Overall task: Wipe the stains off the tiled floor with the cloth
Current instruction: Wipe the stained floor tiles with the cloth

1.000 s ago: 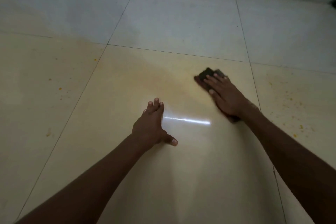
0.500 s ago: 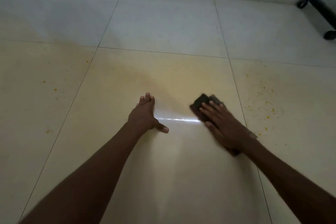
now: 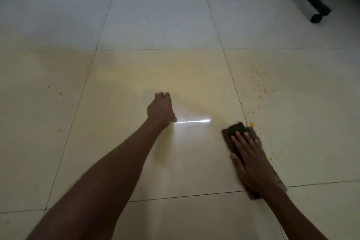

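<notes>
A dark cloth (image 3: 236, 129) lies flat on the tiled floor (image 3: 155, 21), its long axis running from near right to far left beside a grout line; the right hand (image 3: 251, 163) presses it with straight, spread fingers; orange stains (image 3: 259, 91) speckle the tile just right; the left hand (image 3: 160, 109) rests flat, grasping nothing; a chair base (image 3: 311, 0) stands far right.

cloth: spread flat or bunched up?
Flat. The cloth lies on the floor under the right hand's straight fingers. Whether it is folded: cannot tell.
</notes>
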